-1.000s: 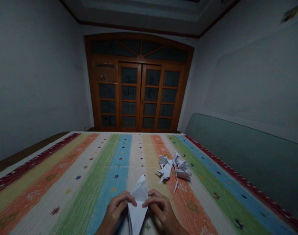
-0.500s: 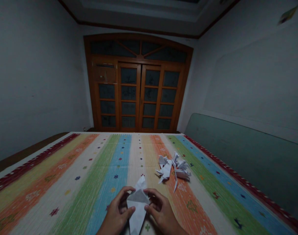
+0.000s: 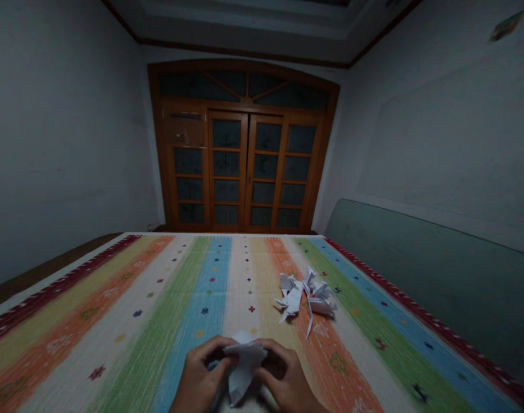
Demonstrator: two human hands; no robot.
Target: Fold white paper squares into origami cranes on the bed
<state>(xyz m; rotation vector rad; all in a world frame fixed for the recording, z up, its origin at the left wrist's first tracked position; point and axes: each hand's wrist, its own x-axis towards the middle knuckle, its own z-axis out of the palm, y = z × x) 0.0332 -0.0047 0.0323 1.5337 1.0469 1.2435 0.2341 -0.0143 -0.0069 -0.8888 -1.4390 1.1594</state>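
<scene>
A folded piece of white paper (image 3: 243,373) is held between my two hands close to the near edge of the view. My left hand (image 3: 202,373) pinches its left side, thumb on the near face and fingers behind. On the other side my right hand (image 3: 285,376) grips the paper in the same way. The paper is tilted up, its wide end at the top and its narrow end pointing toward me. Ahead and to the right lies a cluster of folded white paper figures (image 3: 293,299), resting on the cloth and apart from my hands.
A striped tablecloth (image 3: 171,310) in several colours covers the table. Along the right side runs a pale green panel (image 3: 417,258). Wooden doors (image 3: 247,166) with glass panes stand beyond the far edge, between white walls (image 3: 64,132).
The paper has tipped up toward me, so its far point has dropped out of sight behind and it looks shorter. Both hands keep their grip; the figures have not moved.
</scene>
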